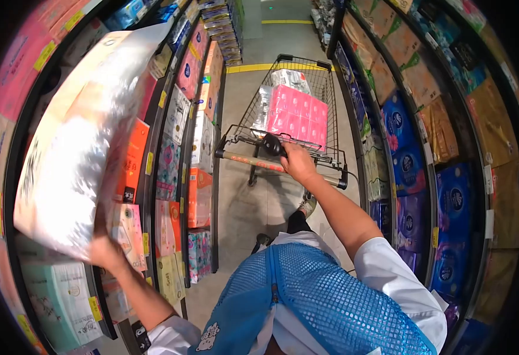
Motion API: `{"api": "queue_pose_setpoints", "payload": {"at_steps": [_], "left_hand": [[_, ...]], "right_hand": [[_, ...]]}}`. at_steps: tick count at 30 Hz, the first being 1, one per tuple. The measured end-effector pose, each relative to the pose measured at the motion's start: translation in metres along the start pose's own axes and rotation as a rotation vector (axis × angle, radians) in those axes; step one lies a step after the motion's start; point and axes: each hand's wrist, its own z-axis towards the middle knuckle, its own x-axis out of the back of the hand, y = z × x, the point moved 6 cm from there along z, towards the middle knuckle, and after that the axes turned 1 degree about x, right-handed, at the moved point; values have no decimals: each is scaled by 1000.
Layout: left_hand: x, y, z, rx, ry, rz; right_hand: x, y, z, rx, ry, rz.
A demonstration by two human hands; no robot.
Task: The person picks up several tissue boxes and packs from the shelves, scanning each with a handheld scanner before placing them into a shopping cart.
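My left hand (107, 251) grips the lower end of a large plastic-wrapped tissue pack (85, 142), white and peach, tilted up in front of the left shelves. The wrap shines with glare, and the fingers are partly hidden behind the pack. At the shopping cart's handle (250, 161), my right hand (299, 164) is closed around a black handheld scanner (273, 144), whose head points forward and left over the bar. Inside the wire cart (250, 112) lie a pink multi-pack of tissues (298, 115) and a white, silvery pack (292, 80) behind it.
Shelves of tissue packs line both sides: orange and white packs (200, 198) on the left, blue packs (453, 198) on the right. Yellow floor tape (247, 68) crosses the aisle beyond the cart. Stacked packs (221, 29) stand at the far left.
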Motion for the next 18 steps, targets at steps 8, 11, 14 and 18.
{"api": "queue_pose_setpoints", "payload": {"at_steps": [8, 11, 14, 18], "left_hand": [[-251, -53, -68, 486, -327, -473], [-354, -73, -119, 771, -431, -656], [-416, -123, -177, 959, -709, -488], [-420, -163, -217, 484, -843, -108]], "right_hand": [[5, 0, -9, 8, 25, 56], [-1, 5, -12, 34, 60, 81], [0, 5, -13, 28, 48, 94], [6, 4, -16, 38, 83, 121]]}}
